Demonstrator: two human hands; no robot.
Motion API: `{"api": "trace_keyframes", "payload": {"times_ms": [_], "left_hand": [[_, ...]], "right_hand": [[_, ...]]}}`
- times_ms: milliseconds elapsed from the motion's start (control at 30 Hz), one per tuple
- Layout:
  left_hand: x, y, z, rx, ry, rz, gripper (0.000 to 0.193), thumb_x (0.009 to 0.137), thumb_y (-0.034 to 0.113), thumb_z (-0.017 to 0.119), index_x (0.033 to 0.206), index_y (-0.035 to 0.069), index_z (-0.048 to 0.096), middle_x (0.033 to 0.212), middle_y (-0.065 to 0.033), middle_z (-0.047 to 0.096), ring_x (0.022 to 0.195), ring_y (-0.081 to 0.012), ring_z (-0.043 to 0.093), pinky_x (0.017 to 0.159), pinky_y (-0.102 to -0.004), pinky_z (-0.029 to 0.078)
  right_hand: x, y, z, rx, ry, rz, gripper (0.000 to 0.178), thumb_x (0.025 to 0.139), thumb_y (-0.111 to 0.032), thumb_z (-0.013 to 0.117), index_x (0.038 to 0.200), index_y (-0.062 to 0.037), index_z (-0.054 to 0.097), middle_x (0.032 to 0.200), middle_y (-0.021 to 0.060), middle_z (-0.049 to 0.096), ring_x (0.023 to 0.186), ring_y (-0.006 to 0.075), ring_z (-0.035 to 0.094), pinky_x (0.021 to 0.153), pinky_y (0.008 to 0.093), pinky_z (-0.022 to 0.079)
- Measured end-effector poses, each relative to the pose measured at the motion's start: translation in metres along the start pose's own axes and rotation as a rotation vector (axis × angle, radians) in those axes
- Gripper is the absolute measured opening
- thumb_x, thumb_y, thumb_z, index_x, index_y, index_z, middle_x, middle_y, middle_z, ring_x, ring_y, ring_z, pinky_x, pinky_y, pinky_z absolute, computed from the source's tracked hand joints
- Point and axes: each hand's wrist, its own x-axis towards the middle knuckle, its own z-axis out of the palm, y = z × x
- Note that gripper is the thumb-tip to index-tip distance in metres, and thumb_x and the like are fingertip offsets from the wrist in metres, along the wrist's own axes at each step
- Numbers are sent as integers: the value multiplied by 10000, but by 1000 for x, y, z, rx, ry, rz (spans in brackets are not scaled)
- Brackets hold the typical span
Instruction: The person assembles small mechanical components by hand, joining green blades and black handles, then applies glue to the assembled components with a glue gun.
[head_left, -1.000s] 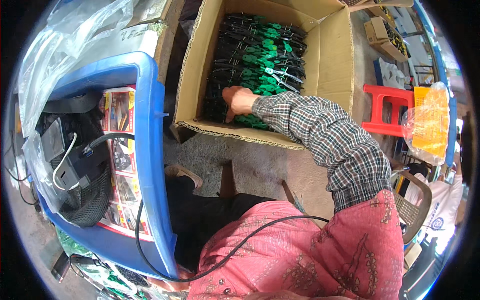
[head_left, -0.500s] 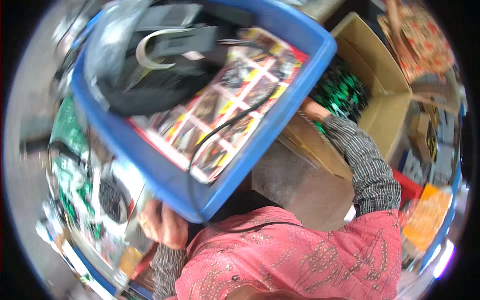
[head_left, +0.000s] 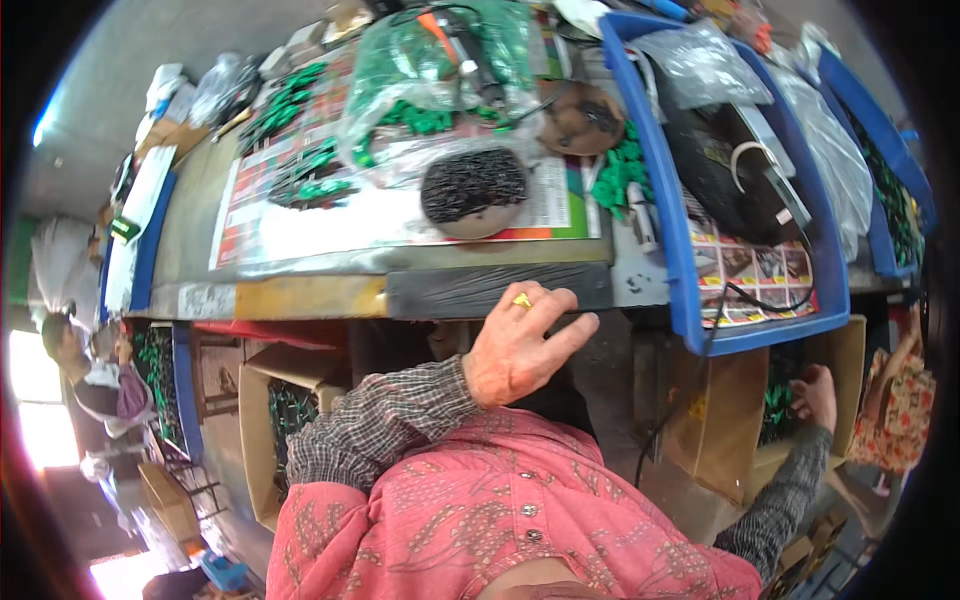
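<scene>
My left hand point(head_left: 522, 342), wearing a yellow ring, hovers at the table's front edge point(head_left: 500, 287). Its fingers are apart and empty. Down at the right, my right hand point(head_left: 816, 396) is over a cardboard box point(head_left: 728, 425) with green and black pieces point(head_left: 776, 410) inside; its fingers look parted, and I see nothing held. On the table beyond my left hand stands a round bowl point(head_left: 478, 222) heaped with thin black pieces point(head_left: 474, 182). A blue crate point(head_left: 765, 338) lined with printed paper, with a black cable point(head_left: 760, 300) and clear plastic in it, overhangs the edge.
Bunches of green and black pieces point(head_left: 310, 170) lie on newspaper at the back left. An orange and black hand tool point(head_left: 465, 55) rests on a clear bag point(head_left: 400, 70). Another cardboard box point(head_left: 255, 440) stands below left. A person point(head_left: 90, 370) is at the far left.
The view has swung to the right, bringing the tabletop into sight. My left hand has gone from the blue crate's near corner to the table edge. My right hand stays by the box.
</scene>
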Motion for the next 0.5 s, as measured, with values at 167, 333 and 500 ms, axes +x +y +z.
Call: {"api": "trace_keyframes", "payload": {"times_ms": [167,333,500], "left_hand": [[-27,-3,-32,-17,66,-81,448,607,-37,698,1040,70,658,961,-94,566,745,-227,562,702,-365,480],[-58,-11,-66,35,152,-112,385,654,-47,684,1022,65,664,923,-80,590,745,-240,603,646,-342,496],[-95,-18,-106,11,266,-244,241,740,-61,670,960,39,673,859,-106,621,701,-258,630,608,-328,512]], "right_hand": [[-69,-48,-43,-590,553,-394,187,831,-94,650,854,34,516,660,139,535,579,273,569,508,387,438],[-180,-194,-4,-561,793,-746,171,900,-131,598,1004,-5,546,832,188,574,842,340,559,730,417,425],[-259,-321,44,-312,569,-1093,209,856,-147,635,1010,-9,603,856,197,620,796,351,603,689,409,443]]}}
